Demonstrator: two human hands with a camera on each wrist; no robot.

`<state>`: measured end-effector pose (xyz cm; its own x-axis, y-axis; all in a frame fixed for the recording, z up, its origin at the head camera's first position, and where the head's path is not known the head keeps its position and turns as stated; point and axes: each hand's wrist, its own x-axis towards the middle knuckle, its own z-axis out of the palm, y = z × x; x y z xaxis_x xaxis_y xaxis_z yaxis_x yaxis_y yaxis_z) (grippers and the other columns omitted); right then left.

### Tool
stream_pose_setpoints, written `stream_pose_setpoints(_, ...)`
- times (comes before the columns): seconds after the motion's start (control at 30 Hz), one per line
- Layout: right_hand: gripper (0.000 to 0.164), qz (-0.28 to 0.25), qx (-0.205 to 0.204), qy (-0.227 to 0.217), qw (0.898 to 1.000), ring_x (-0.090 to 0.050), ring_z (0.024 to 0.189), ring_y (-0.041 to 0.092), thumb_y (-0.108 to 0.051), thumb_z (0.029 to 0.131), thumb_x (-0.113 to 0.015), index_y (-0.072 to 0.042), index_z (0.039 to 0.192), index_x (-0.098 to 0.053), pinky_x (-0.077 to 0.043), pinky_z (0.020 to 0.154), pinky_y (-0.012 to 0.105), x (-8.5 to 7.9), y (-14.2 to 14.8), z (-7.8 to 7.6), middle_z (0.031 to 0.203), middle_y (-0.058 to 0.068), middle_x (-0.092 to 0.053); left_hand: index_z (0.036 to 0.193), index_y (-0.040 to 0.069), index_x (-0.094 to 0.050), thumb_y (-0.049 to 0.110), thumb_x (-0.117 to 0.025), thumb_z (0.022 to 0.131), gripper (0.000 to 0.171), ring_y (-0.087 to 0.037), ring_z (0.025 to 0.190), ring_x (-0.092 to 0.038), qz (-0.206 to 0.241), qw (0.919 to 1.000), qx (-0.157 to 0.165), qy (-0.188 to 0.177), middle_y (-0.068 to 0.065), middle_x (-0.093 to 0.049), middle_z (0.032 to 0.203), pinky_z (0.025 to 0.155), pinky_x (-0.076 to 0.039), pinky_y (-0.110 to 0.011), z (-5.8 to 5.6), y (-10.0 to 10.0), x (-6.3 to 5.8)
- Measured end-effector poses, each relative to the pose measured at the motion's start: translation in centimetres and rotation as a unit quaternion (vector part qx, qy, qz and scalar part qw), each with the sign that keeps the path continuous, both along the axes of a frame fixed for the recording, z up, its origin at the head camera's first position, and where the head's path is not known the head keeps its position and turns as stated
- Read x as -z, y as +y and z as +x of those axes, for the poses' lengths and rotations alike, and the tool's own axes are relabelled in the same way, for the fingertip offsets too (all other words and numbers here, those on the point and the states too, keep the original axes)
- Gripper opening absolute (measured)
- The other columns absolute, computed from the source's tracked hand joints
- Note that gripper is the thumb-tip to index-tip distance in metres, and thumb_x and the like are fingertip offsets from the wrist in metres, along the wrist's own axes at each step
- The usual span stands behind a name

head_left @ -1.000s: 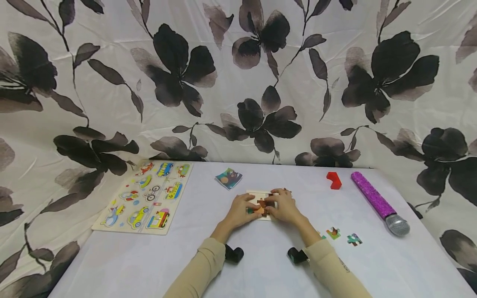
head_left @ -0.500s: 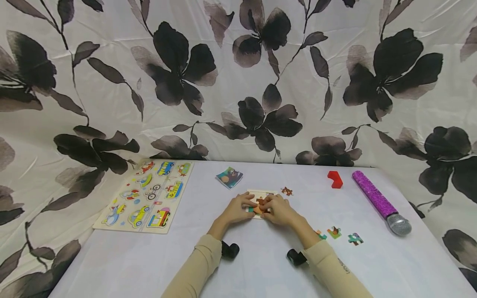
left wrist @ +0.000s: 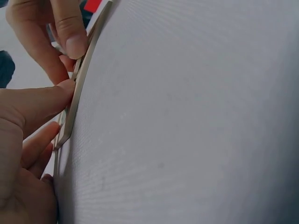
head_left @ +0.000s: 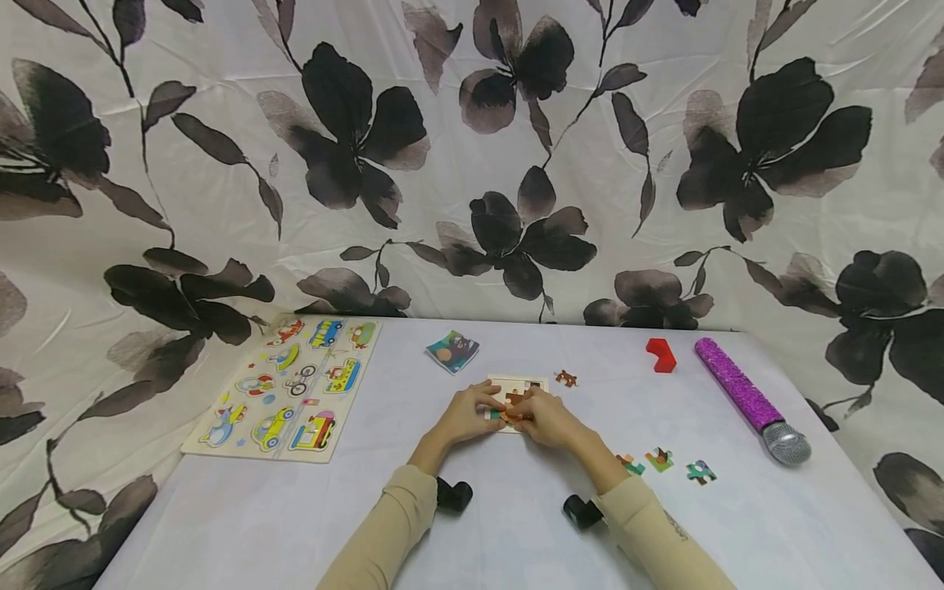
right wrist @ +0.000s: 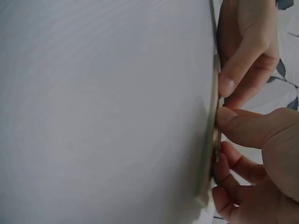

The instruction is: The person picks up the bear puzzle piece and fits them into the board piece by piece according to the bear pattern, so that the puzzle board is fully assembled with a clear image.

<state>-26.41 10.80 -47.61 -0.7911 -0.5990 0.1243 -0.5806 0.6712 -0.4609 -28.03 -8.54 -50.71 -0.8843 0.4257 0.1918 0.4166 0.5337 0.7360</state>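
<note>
A small wooden jigsaw puzzle board point(head_left: 525, 381) lies on the white-covered table between both hands, brown and orange pieces in it. My left hand point(head_left: 465, 412) is at its left side, fingers curled at the edge and thumb point(left wrist: 65, 91) on top, as the left wrist view shows. From the right, my right hand point(head_left: 549, 418) pinches a brown-orange puzzle piece point(head_left: 509, 416) low over the board; fingertips of both hands meet there and partly hide it. In the right wrist view the right thumb point(right wrist: 227, 115) is close beside the left thumb point(right wrist: 227, 86).
A loose brown piece point(head_left: 566, 378) lies behind the board; several green-orange pieces point(head_left: 660, 460) lie by the right forearm. A vehicle puzzle board point(head_left: 283, 393) is at left, a picture card point(head_left: 453, 352) behind. A red block point(head_left: 661, 356) and purple microphone point(head_left: 737, 388) are at right.
My right hand has moved slightly left and toward me over the board, uncovering the loose brown piece behind it. The left hand has stayed nearly in place at the board's left side.
</note>
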Motion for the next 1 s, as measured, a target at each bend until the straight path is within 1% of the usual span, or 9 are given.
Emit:
stream_pose_setpoints(0.1, 0.017, 0.012, -0.004, -0.014, 1.000, -0.047, 0.081, 0.016, -0.005, 0.083, -0.069, -0.005, 0.100, -0.074, -0.039, 0.062, 0.031, -0.4, -0.3, 0.0, 0.091, 0.007, -0.061, 0.096, 0.000, -0.074, 0.011, -0.074, 0.074, 0.024, -0.032, 0.132, -0.040, 0.003, 1.0000, -0.002, 0.003, -0.018, -0.058, 0.127, 0.111, -0.024, -0.053, 0.1, 0.0, 0.1)
stream_pose_setpoints(0.23, 0.016, 0.023, -0.014, -0.025, 0.999, -0.047, 0.081, 0.016, -0.002, 0.084, -0.067, -0.002, 0.098, -0.074, -0.041, 0.064, 0.029, -1.0, -0.7, -0.1, 0.091, 0.007, -0.063, 0.095, 0.000, -0.074, 0.010, -0.074, 0.074, 0.024, -0.033, 0.132, -0.040, 0.005, 1.0000, -0.003, 0.008, -0.018, -0.058, 0.127, 0.111, -0.024, -0.053, 0.0, -0.1, 0.1)
stream_pose_setpoints(0.37, 0.015, -0.005, -0.052, -0.009, 0.999, -0.056, 0.083, 0.021, 0.001, 0.085, -0.064, 0.002, 0.098, -0.072, -0.048, 0.071, 0.030, -0.8, -0.6, -0.5, 0.091, 0.010, -0.068, 0.094, 0.001, -0.074, 0.010, -0.074, 0.074, 0.023, -0.033, 0.132, -0.040, 0.010, 0.9999, -0.005, 0.009, -0.019, -0.058, 0.126, 0.111, -0.023, -0.053, 0.0, -0.1, 0.2)
stream_pose_setpoints(0.43, 0.015, -0.023, -0.062, -0.005, 0.998, -0.060, 0.083, 0.022, 0.001, 0.085, -0.064, 0.004, 0.097, -0.071, -0.051, 0.071, 0.030, -0.6, -0.4, -0.5, 0.091, 0.012, -0.070, 0.094, 0.000, -0.074, 0.010, -0.074, 0.074, 0.023, -0.034, 0.132, -0.040, 0.014, 0.9998, -0.003, 0.010, -0.019, -0.058, 0.126, 0.111, -0.023, -0.053, 0.0, 0.0, 0.2)
stream_pose_setpoints(0.53, 0.014, -0.037, -0.051, -0.009, 0.998, -0.061, 0.077, 0.018, 0.001, 0.084, -0.065, 0.005, 0.097, -0.070, -0.051, 0.065, 0.026, -0.4, -0.2, -0.5, 0.088, 0.012, -0.069, 0.095, 0.000, -0.073, 0.011, -0.073, 0.075, 0.023, -0.034, 0.132, -0.040, 0.014, 0.9998, -0.001, 0.011, -0.020, -0.058, 0.126, 0.112, -0.022, -0.053, 0.0, 0.0, 0.2)
stream_pose_setpoints(0.63, 0.015, -0.036, -0.026, -0.014, 0.999, -0.060, 0.075, 0.016, 0.000, 0.084, -0.066, 0.005, 0.098, -0.069, -0.050, 0.063, 0.025, -0.3, -0.1, -0.5, 0.088, 0.012, -0.068, 0.096, 0.000, -0.073, 0.013, -0.073, 0.075, 0.024, -0.034, 0.132, -0.040, 0.012, 0.9998, -0.001, 0.013, -0.020, -0.057, 0.127, 0.112, -0.021, -0.052, 0.1, 0.1, 0.3)
stream_pose_setpoints(0.77, 0.019, -0.034, -0.010, 0.000, 0.999, -0.064, 0.084, 0.023, 0.001, 0.084, -0.066, 0.004, 0.102, -0.069, -0.053, 0.070, 0.033, 0.0, 0.0, -0.4, 0.095, 0.014, -0.069, 0.096, 0.000, -0.073, 0.014, -0.074, 0.075, 0.025, -0.033, 0.133, -0.039, 0.012, 0.9998, -0.007, 0.011, -0.019, -0.057, 0.128, 0.113, -0.020, -0.050, 0.2, 0.1, 0.4)
stream_pose_setpoints(0.87, 0.018, -0.043, -0.007, 0.013, 0.999, -0.065, 0.091, 0.028, 0.001, 0.084, -0.066, 0.004, 0.101, -0.070, -0.054, 0.077, 0.039, 0.3, 0.1, -0.4, 0.099, 0.015, -0.069, 0.095, 0.001, -0.073, 0.014, -0.074, 0.074, 0.025, -0.033, 0.133, -0.039, 0.011, 0.9998, -0.010, 0.010, -0.018, -0.057, 0.128, 0.113, -0.020, -0.050, 0.2, 0.1, 0.4)
stream_pose_setpoints(1.0, 0.014, -0.066, -0.016, 0.026, 0.997, -0.065, 0.094, 0.030, 0.001, 0.086, -0.064, 0.003, 0.097, -0.071, -0.054, 0.080, 0.041, 0.8, 0.4, -0.4, 0.098, 0.016, -0.068, 0.098, 0.003, -0.072, 0.016, -0.074, 0.074, 0.026, -0.032, 0.132, -0.040, -0.002, 0.9998, -0.010, 0.015, -0.017, -0.057, 0.128, 0.112, -0.021, -0.052, 0.2, 0.2, 0.4)
